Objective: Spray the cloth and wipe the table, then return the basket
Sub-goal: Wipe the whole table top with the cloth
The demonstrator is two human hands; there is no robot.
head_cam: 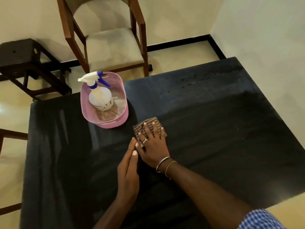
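Note:
A folded brown patterned cloth (pixel 140 128) lies on the dark glossy table (pixel 206 121), just right of the pink basket. My right hand (pixel 152 146) presses flat on the cloth with fingers spread. My left hand (pixel 127 171) rests edge-on on the table beside it, fingers straight and holding nothing. The pink plastic basket (pixel 123 113) stands on the table's far left part. Inside it a white spray bottle (pixel 100 98) with a blue trigger stands upright.
A wooden chair (pixel 113 45) with a beige seat stands beyond the table's far edge. A dark wooden stool (pixel 24 63) is on the floor at the far left. Water droplets (pixel 194 80) speckle the table's far side. Part of another chair frame (pixel 9 134) shows at the left.

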